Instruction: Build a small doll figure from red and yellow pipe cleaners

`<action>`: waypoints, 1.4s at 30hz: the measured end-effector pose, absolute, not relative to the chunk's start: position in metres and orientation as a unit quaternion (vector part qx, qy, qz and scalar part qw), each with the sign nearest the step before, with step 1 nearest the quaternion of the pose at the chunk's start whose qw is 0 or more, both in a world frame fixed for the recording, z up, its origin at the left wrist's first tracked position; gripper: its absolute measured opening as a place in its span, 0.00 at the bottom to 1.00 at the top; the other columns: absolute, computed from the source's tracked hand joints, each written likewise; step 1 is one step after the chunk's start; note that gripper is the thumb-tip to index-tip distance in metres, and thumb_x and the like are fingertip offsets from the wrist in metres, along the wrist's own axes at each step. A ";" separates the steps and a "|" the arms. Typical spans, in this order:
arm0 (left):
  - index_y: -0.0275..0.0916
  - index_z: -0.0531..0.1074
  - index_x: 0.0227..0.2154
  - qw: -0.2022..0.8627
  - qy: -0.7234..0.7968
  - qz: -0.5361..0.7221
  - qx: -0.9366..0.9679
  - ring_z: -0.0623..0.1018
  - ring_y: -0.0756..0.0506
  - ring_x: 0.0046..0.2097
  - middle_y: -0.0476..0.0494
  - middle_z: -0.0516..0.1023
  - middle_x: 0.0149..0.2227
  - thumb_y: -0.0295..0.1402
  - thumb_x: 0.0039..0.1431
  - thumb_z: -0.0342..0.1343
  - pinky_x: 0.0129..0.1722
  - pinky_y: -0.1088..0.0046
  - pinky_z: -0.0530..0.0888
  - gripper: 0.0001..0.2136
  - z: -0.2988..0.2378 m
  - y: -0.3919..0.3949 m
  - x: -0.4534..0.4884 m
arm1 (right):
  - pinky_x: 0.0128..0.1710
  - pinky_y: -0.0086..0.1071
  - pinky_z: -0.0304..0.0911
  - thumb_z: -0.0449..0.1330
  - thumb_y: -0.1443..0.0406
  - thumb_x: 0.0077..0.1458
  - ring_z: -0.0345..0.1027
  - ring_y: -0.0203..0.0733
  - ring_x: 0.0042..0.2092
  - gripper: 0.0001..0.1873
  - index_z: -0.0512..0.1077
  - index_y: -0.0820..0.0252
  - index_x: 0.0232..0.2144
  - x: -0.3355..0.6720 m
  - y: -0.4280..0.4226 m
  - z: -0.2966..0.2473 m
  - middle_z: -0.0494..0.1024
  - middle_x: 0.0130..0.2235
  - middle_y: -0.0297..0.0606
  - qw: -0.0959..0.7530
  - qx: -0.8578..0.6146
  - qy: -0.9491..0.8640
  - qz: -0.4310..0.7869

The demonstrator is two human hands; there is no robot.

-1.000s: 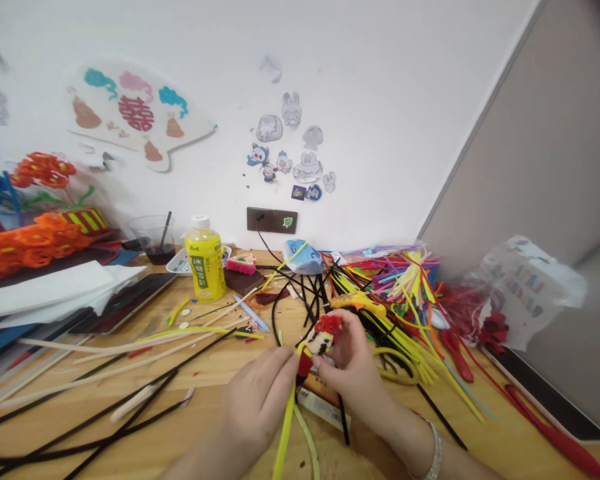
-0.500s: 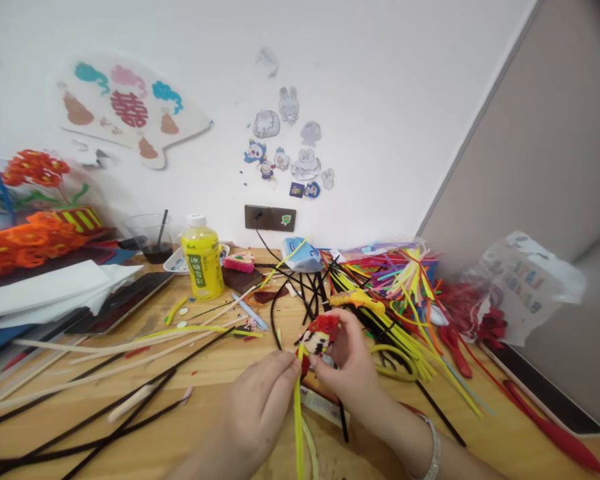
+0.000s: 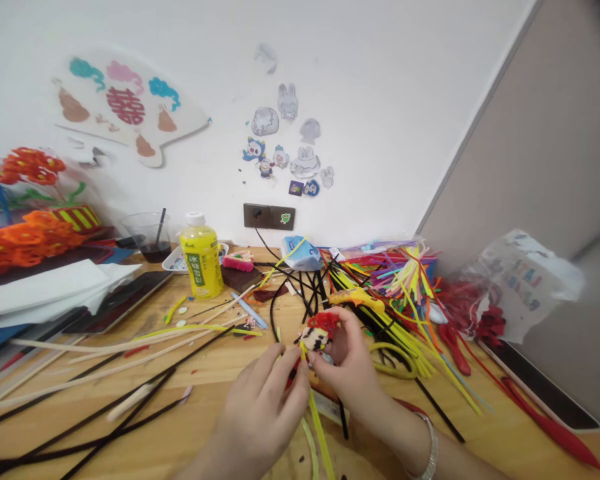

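Over the wooden table (image 3: 205,400), the right hand (image 3: 343,353) pinches a red-topped pipe-cleaner doll (image 3: 316,335) up off the surface, the left hand (image 3: 257,420) half open by a yellow pipe cleaner (image 3: 316,417), grip unclear, and that light, soft, bendy doll looks safest held by its body!

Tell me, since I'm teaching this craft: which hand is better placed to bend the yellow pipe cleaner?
Left, probably: the left hand has its fingers right beside the yellow pipe cleaner, while the right hand is occupied holding the small red-topped figure.
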State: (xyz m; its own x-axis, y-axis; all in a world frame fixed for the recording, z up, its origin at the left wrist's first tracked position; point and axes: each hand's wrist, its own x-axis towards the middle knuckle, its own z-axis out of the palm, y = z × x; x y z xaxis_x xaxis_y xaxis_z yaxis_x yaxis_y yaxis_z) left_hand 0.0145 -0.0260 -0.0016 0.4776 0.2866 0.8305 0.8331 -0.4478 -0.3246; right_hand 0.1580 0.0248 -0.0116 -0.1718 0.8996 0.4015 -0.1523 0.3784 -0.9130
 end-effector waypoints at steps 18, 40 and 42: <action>0.32 0.70 0.41 0.327 -0.340 -0.381 -0.795 0.70 0.40 0.49 0.38 0.77 0.38 0.25 0.58 0.46 0.42 0.63 0.74 0.11 -0.027 -0.023 0.008 | 0.37 0.33 0.66 0.60 0.73 0.41 0.67 0.39 0.39 0.26 0.58 0.52 0.43 0.157 0.021 -0.011 0.69 0.38 0.35 0.568 -0.303 -0.589 0.487; 0.31 0.68 0.43 0.262 -0.338 -0.400 -0.811 0.72 0.44 0.46 0.39 0.78 0.36 0.25 0.59 0.46 0.43 0.66 0.74 0.11 -0.027 -0.019 0.010 | 0.36 0.32 0.66 0.61 0.74 0.40 0.67 0.39 0.39 0.26 0.58 0.52 0.42 0.155 0.023 -0.014 0.70 0.38 0.34 0.577 -0.304 -0.569 0.501; 0.32 0.68 0.43 0.246 -0.345 -0.409 -0.808 0.72 0.44 0.45 0.40 0.78 0.36 0.25 0.58 0.48 0.43 0.66 0.74 0.11 -0.028 -0.018 0.009 | 0.36 0.32 0.66 0.61 0.74 0.40 0.67 0.39 0.39 0.26 0.58 0.52 0.42 0.155 0.023 -0.014 0.70 0.37 0.34 0.576 -0.302 -0.568 0.505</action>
State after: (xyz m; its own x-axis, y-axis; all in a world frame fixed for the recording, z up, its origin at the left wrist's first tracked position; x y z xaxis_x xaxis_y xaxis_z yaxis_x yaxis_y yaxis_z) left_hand 0.0093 -0.0179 -0.0275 0.4272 0.3567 0.8308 0.7587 -0.6413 -0.1147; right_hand 0.1554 0.0227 -0.0142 -0.1550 0.9242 0.3491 -0.2386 0.3079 -0.9210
